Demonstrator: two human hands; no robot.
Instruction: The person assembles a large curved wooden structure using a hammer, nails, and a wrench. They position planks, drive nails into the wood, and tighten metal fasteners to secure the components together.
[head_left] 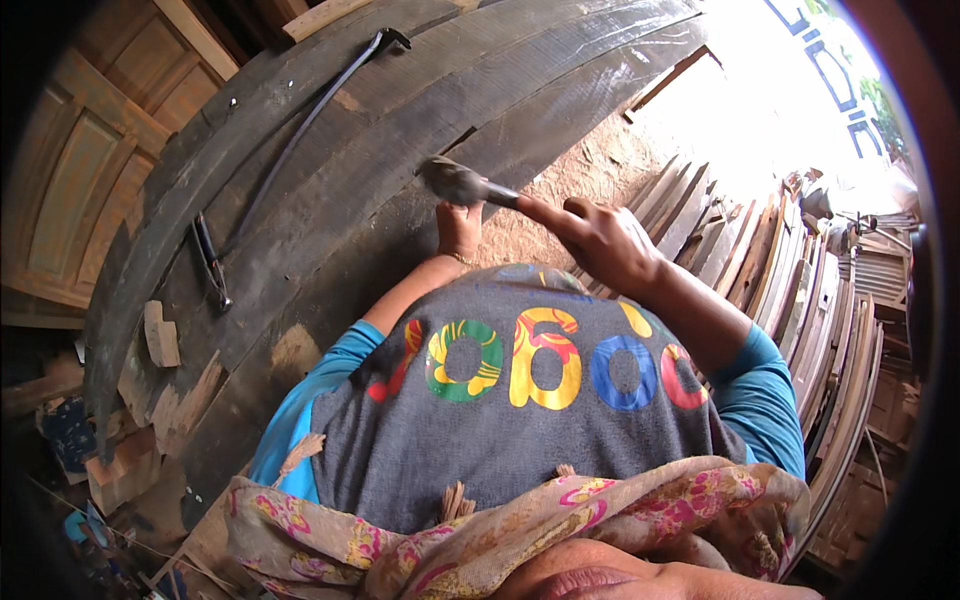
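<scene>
Hammer point(455, 183): over the near edge of the dark planks point(330, 190), head blurred
Right hand point(605, 240): wrapped around its handle
Left hand point(460, 230): partly hidden by the head; hold cannot be told
Hammering: seemingly in hand; a blow calls for clear left fingers

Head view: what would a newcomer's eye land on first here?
Probably the multicoloured lettering across the grey shirt, around the lower middle. Just above, the right hand grips a hammer, its dark head partly hiding the left hand. At upper left, a long bar with a hooked end lies on the dark boards.
</scene>
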